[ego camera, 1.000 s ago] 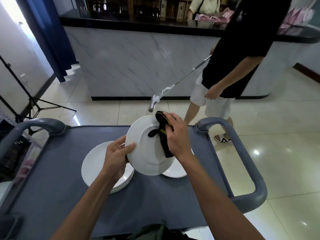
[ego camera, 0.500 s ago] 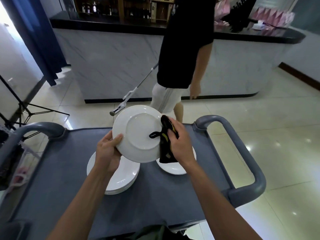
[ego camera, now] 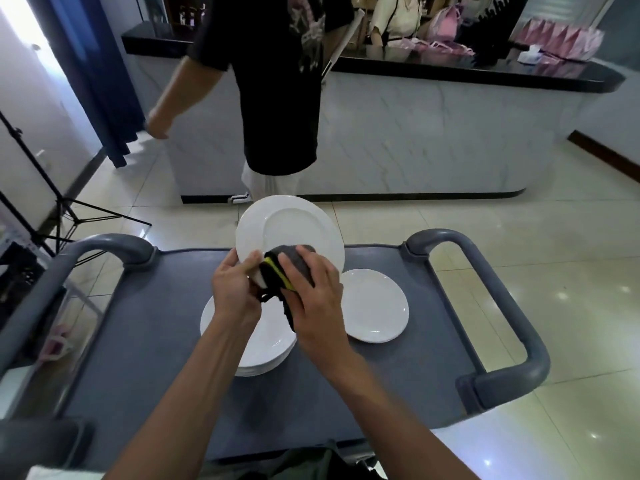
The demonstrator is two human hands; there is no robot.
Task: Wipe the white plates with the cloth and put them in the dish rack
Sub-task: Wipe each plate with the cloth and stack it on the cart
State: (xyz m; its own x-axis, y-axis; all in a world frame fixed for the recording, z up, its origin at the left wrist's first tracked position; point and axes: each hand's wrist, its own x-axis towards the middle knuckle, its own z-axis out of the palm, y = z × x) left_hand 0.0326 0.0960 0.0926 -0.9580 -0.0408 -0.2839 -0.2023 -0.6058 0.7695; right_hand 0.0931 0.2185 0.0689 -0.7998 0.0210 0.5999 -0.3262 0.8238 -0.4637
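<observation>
This looks like a restaurant or bar's service area. Across the upper half of the frame runs a long bar counter (ego camera: 433, 133) with a pale marble-patterned front and a glossy black top, carrying pink folded napkins (ego camera: 561, 39) at the upper right. Glossy cream floor tiles (ego camera: 519, 237) spread below it. In the lower half stands a grey service cart (ego camera: 138, 341) with rounded handles, holding a stack of white plates (ego camera: 263, 344). A blue curtain (ego camera: 93, 74) hangs at upper left.
</observation>
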